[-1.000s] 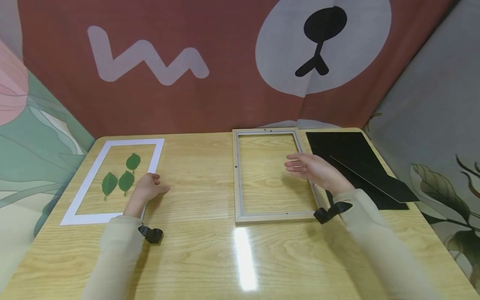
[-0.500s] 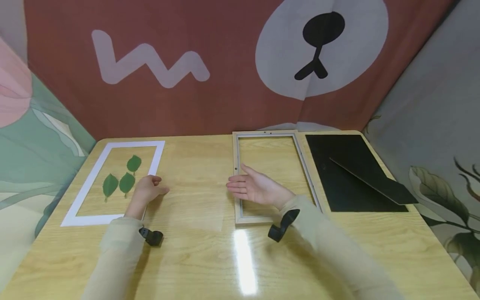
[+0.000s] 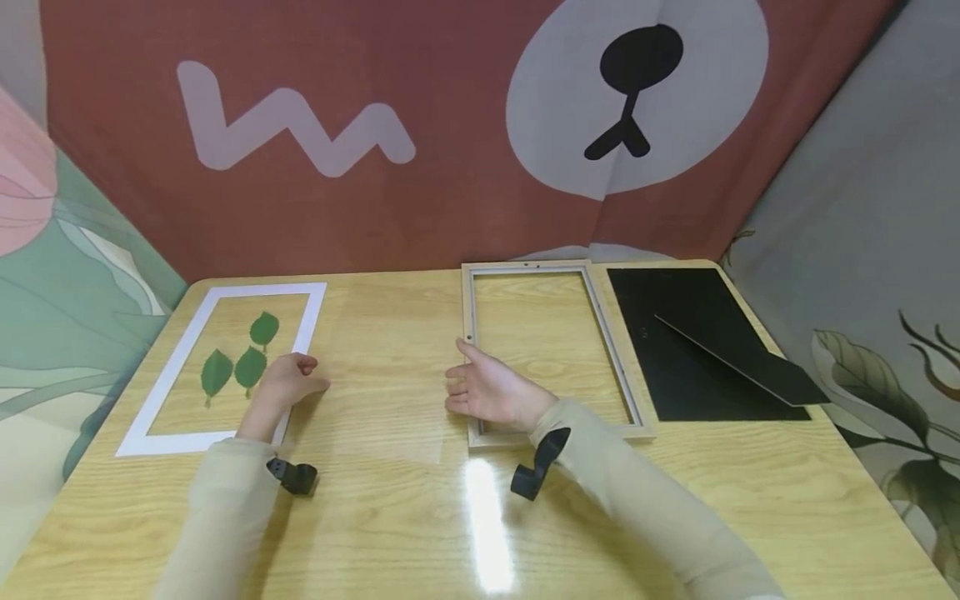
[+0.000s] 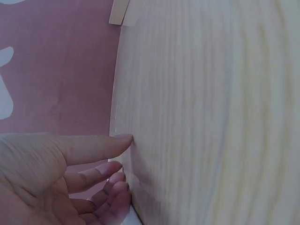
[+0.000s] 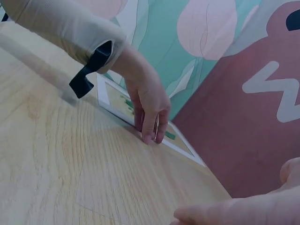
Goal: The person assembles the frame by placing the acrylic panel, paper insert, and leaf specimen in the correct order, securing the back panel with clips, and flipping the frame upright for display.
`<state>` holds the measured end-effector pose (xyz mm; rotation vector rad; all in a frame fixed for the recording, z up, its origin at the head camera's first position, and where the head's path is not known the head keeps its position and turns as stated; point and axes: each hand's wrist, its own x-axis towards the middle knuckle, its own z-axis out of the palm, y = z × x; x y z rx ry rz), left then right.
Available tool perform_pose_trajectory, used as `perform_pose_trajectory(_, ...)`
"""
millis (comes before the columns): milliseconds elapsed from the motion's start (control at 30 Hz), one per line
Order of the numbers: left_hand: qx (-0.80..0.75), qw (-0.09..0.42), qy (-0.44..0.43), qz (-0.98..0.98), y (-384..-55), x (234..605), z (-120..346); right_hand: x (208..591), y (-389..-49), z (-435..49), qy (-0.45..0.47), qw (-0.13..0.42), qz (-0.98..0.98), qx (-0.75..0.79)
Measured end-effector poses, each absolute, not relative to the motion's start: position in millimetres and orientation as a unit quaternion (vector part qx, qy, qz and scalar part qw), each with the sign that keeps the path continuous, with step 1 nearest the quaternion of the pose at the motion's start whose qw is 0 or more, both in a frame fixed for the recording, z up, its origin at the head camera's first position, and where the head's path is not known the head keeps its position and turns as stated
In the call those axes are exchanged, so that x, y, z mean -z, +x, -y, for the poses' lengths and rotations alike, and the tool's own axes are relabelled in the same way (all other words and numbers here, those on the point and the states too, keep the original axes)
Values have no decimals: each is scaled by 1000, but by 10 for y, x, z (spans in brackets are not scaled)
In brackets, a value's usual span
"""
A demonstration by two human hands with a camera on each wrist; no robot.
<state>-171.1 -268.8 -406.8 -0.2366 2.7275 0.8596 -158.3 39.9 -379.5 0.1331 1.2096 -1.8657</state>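
Note:
A thin transparent sheet (image 3: 386, 417), faint against the wood, lies between the white mat border (image 3: 172, 362) and the wooden picture frame (image 3: 603, 432). My left hand (image 3: 281, 387) is at the sheet's left side by the border, fingers curled down and thumb pointing right. In the left wrist view its thumb (image 4: 101, 147) touches the surface with the fingertips just below; I cannot tell whether they pinch the sheet. My right hand (image 3: 495, 392) hovers over the frame's near left corner, holding nothing, fingers loosely extended toward the sheet's right side. Green leaves (image 3: 250, 367) lie inside the border.
At the right of the wooden table (image 3: 360, 533) lies a black backing board (image 3: 690, 333) with a raised stand flap (image 3: 750, 358). A red printed cloth (image 3: 322, 217) hangs behind the table's far edge, with patterned cloths at both sides.
My right hand has swung left from the frame's right side to its left side, then slightly lower. My left hand has stayed by the mat border.

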Motion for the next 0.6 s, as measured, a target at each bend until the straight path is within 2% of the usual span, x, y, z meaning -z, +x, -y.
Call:
perform_pose_trajectory(367, -393, 223, -76, -889, -1685, 3939, 2784, 3876, -1601, -423, 64, 420, -468, 775)
perform_pose_trajectory(600, -418, 225, -90, -876, -1703, 3906, 2828, 3829, -1582, -379, 106, 397, -451, 792)
